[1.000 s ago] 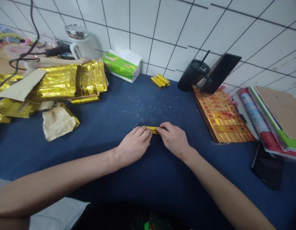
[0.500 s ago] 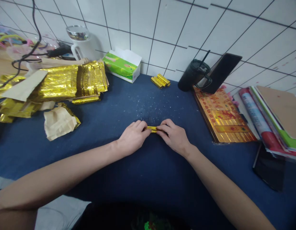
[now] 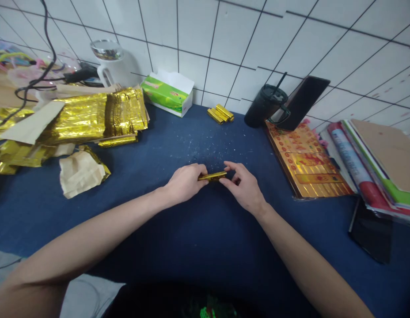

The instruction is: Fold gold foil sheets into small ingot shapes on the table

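Through the head view, I have my left hand [image 3: 185, 182] pinching one end of the gold strip [image 3: 213, 176] between thumb and bent fingers. I'd treat that as the anchor: firm enough that the strip can't twist, light enough not to crush the foil. The strip itself sits between my two hands, over the blue cloth [image 3: 211, 247], and I judge that any pressure should run along its length, so the edges stay lined up. My right hand [image 3: 242, 184] is looser, thumb and forefinger parted around the far end; whether the thumb tip actually touches, I can't tell. I'd bring that hand's finger and thumb in squarely from both sides, because a one-sided push could skew the layers.

As for looks, the strip's left end vanishes into my left fingers. Its middle is narrow, shiny and gold, seemingly layered, with a darker line along it. The right end rides slightly higher, giving the whole piece a gentle tilt. Beyond it, farther out than either hand, lies a small cluster of similar gold pieces [image 3: 221, 114].
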Available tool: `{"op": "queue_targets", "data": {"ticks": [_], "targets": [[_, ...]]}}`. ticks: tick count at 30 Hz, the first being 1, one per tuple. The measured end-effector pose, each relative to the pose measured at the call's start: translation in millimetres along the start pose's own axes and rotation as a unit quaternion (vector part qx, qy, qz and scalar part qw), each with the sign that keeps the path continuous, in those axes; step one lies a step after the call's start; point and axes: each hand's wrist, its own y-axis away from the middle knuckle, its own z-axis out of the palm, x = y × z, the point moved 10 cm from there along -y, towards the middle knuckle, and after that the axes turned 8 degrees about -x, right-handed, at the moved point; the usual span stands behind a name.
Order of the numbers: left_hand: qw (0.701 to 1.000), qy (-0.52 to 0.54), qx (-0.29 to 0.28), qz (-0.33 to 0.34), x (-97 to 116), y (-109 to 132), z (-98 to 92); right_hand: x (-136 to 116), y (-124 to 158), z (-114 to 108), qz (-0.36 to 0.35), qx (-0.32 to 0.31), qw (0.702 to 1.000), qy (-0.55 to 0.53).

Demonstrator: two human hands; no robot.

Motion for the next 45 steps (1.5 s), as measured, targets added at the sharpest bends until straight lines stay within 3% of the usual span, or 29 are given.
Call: {"op": "queue_targets", "data": {"ticks": [2, 5, 7, 9, 16, 23, 29, 40, 45], "targets": [[0.986, 0.164, -0.005, -0.032, -8, 1, 3.8, 10, 0, -3, 0.041, 0.013, 0.993, -0.110], [0.917, 0.391, -0.026, -0.070, -11, 4, 18.6, 13, 0, 4, 0.079, -0.020, 0.962, -0.262], [0.879, 0.469, -0.035, -0.074, -6, 7, 25.1, 6, 2, 9, 0.088, -0.051, 0.941, -0.321], [0.860, 0.505, -0.034, -0.064, 0, 10, 25.8, 0, 5, 8, 0.096, -0.063, 0.932, -0.344], [0.859, 0.511, 0.027, 0.004, 15, 18, 2.7, -12, 13, 5, 0.112, -0.078, 0.918, -0.372], [0.861, 0.507, -0.007, -0.031, 13, 20, 9.6, -21, 13, -5, 0.073, -0.062, 0.948, -0.303], [0.856, 0.516, -0.036, -0.011, 19, 20, 13.5, -17, 16, -16, 0.088, -0.007, 0.961, -0.262], [0.839, 0.544, -0.013, 0.007, 23, 23, 8.5, -24, 18, -13, 0.050, -0.004, 0.958, -0.281], [0.808, 0.589, -0.010, 0.007, 22, 23, 10.9, -28, 19, -9, 0.014, -0.021, 0.938, -0.346]]}}
